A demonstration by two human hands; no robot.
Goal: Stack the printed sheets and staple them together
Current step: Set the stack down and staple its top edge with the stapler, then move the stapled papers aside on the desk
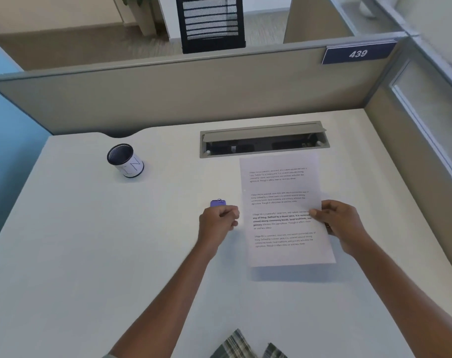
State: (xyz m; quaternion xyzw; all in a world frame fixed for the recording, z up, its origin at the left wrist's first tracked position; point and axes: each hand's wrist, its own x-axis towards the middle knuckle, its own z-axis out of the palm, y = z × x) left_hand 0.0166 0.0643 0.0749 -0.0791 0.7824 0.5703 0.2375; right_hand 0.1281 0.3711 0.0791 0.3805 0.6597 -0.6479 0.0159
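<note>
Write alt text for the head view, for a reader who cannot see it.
A person's right hand pinches the right edge of printed sheets over a white desk, while the left hand grips a small purple stapler just left of them. A pen cup stands far left, and a cable hatch lies beyond the sheets.

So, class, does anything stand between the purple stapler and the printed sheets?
Nothing visible does. Only bare desk separates the purple stapler from the left edge of the printed sheets; the left hand is at the stapler, the right hand pinches their right edge.
</note>
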